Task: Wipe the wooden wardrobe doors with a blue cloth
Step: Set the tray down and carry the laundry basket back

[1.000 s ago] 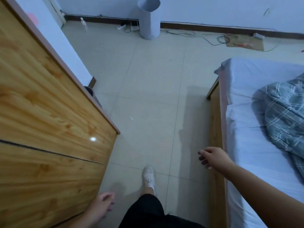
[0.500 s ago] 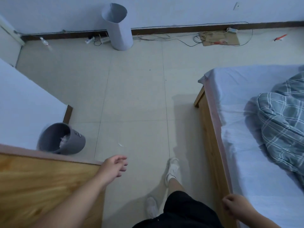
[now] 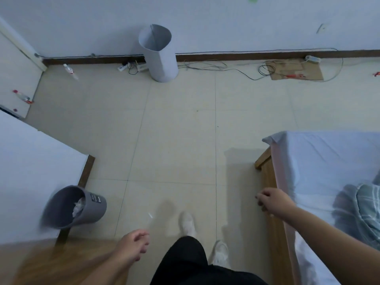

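Wardrobe (image 3: 41, 262): blurred wooden surface, bottom left corner.
Bin (image 3: 76, 206): grey, tipped, paper inside, beside the wall.
Left hand (image 3: 133, 245): empty, fingers loosely curled, over the floor (image 3: 174, 140).
Right hand (image 3: 271, 200): empty, loosely curled, at the bed (image 3: 320, 157) edge.
Blue cloth: out of sight.

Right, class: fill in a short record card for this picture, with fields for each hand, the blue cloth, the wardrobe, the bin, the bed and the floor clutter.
left hand: empty, fingers loosely curled, above the wooden wardrobe edge
right hand: empty, loosely curled, over the bed frame
blue cloth: not in view
wardrobe: only a blurred strip shows, bottom left
grey waste bin: beside the white wall, crumpled paper inside
bed: white sheet, plaid blanket
floor clutter: tall white cylinder, cables, cardboard by the far wall
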Available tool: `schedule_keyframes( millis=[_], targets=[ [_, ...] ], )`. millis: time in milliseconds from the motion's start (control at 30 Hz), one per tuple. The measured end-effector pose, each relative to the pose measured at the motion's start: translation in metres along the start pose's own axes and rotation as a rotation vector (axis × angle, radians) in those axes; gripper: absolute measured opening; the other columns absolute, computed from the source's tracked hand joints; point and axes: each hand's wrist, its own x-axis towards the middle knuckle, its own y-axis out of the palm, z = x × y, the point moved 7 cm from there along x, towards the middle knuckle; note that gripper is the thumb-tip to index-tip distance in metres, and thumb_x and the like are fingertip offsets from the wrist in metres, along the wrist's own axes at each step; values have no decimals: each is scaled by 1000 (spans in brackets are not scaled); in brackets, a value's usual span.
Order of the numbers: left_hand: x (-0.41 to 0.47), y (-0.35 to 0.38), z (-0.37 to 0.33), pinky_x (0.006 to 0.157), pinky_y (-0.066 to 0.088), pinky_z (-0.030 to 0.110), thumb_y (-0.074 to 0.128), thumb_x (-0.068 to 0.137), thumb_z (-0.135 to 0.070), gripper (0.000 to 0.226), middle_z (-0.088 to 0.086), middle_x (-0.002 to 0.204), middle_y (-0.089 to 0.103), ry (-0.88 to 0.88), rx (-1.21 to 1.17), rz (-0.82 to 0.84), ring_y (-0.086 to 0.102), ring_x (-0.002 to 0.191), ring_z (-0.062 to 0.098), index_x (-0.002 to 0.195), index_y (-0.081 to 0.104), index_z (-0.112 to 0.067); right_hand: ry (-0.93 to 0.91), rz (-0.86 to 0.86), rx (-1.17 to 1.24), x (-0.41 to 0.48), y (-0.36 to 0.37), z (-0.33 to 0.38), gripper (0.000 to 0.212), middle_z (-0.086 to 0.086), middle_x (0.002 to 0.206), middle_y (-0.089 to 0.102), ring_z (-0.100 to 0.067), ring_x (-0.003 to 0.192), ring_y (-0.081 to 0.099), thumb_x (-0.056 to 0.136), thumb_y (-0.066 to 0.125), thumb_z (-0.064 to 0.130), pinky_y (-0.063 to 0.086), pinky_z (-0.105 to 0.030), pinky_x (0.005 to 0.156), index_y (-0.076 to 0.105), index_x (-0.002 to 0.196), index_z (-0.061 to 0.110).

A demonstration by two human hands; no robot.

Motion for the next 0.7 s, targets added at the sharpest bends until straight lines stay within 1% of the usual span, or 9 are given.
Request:
schedule_keyframes(
  millis=[100,167,233,300,400,500,600,700],
  targets=[
    [45,-15,-20,45,32,17,63,100,-5,11,11,78,65,-53,-16,0,50,53,19,110,68,-2,-52,-41,73,48,-32,71,20,-11,86,74,-19,64,65,100,60,22,54,-28,53,71,88,10],
    [82,-27,-44,48,32,18,63,100,-8,11,11,76,65,-61,-9,7,49,51,18,109,69,-3,-54,-48,92,80,-42,106,20,-11,85,74,-20,64,65,100,60,22,54,-30,55,71,89,10],
    [116,-40,-81,49,34,20,64,100,-10,10,9,77,69,-29,19,12,53,52,18,106,72,-7,-32,-51,102,106,-48,131,20,-11,84,73,-20,65,64,100,60,21,54,-31,56,72,90,8],
    [144,-52,-129,50,38,23,64,100,-14,10,7,81,73,25,73,29,59,58,17,104,73,-13,3,-54,117,126,-55,147,20,-13,85,73,-20,63,64,100,60,20,53,-30,54,72,91,7],
    [174,-69,-214,55,42,24,60,101,-15,12,3,83,72,109,165,82,60,64,16,105,71,-17,70,-25,135,144,-62,156,19,-14,87,74,-22,66,66,100,60,21,56,-30,56,72,93,8],
    [201,-85,-306,59,43,26,58,103,-14,13,6,90,72,181,186,75,61,69,17,108,69,-16,128,-2,92,162,-69,151,18,-11,87,74,-22,69,68,101,60,24,57,-27,56,71,93,11],
    [227,-93,-389,63,45,27,57,104,-16,13,6,95,74,246,164,67,64,74,18,105,69,-22,228,55,65,189,-76,142,19,-10,85,75,-20,65,68,100,61,25,56,-26,54,72,92,12],
    [256,-96,-461,64,47,27,58,104,-18,14,4,96,74,281,166,60,66,77,18,102,69,-25,306,95,72,226,-89,137,20,-9,79,76,-19,59,68,99,63,25,56,-27,52,73,89,11]
  ],
)
